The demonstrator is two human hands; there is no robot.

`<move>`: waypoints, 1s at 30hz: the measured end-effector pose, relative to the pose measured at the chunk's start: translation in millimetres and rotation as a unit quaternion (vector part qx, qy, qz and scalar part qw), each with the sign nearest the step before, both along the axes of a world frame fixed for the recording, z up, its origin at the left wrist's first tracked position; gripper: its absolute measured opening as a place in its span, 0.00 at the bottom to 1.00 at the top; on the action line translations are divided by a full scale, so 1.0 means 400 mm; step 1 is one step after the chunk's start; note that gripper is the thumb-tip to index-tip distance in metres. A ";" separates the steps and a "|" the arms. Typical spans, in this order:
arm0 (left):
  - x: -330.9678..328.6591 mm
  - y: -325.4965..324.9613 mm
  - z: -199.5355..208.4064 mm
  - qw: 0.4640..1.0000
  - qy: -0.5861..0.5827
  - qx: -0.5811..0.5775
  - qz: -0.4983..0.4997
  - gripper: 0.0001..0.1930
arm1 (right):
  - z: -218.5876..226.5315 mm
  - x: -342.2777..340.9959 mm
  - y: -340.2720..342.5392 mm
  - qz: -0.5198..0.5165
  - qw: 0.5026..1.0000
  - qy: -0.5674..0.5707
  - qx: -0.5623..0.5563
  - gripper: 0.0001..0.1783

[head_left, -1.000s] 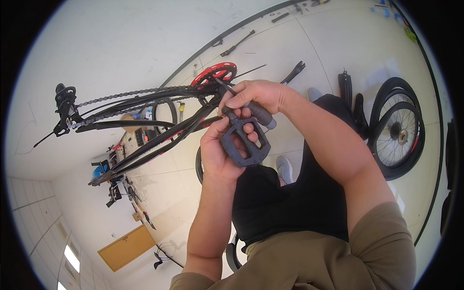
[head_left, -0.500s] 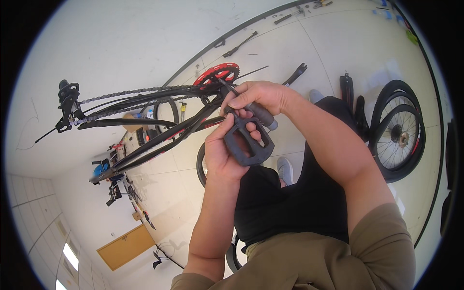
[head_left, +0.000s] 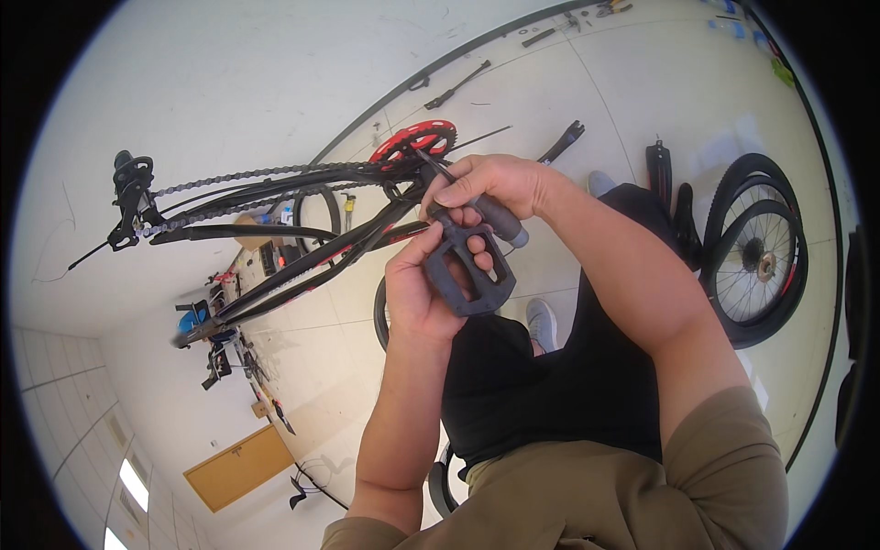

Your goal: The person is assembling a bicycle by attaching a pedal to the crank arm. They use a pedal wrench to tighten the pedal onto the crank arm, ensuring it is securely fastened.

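My left hand grips a black bicycle pedal, its fingers wrapped through the open cage. Close beside it, my right hand is closed around a tool with a thick dark handle; a thin dark shaft points up and left from the fingers. Both hands meet next to the crank area of a black bicycle frame. A red chainring sits just beyond them, with the chain running left to the rear derailleur. The pedal's axle end is partly hidden by my fingers.
Two wheels with black tyres lie on the floor at the right. Near them is a black-and-red fork-like part. A black bar and a hammer lie farther off. Tools and parts line the far-left floor.
My left hand and the pedal have shifted very slightly. The grip of both hands looks the same.
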State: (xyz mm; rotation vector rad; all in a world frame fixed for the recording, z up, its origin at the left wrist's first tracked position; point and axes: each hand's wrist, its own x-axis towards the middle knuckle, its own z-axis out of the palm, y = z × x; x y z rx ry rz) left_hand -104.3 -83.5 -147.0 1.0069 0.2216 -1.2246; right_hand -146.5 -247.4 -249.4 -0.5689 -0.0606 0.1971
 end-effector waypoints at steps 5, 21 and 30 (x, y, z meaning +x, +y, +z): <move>-0.007 -0.007 0.009 0.999 0.005 0.030 0.013 0.14 | 0.004 -0.005 -0.003 -0.003 1.000 0.010 0.006 0.17; -0.013 -0.032 0.014 0.994 -0.059 0.087 0.024 0.09 | -0.003 0.000 -0.003 0.002 1.000 -0.003 0.004 0.16; -0.021 -0.019 0.023 0.997 -0.071 0.038 0.002 0.13 | -0.008 0.005 0.003 -0.006 1.000 -0.001 -0.004 0.15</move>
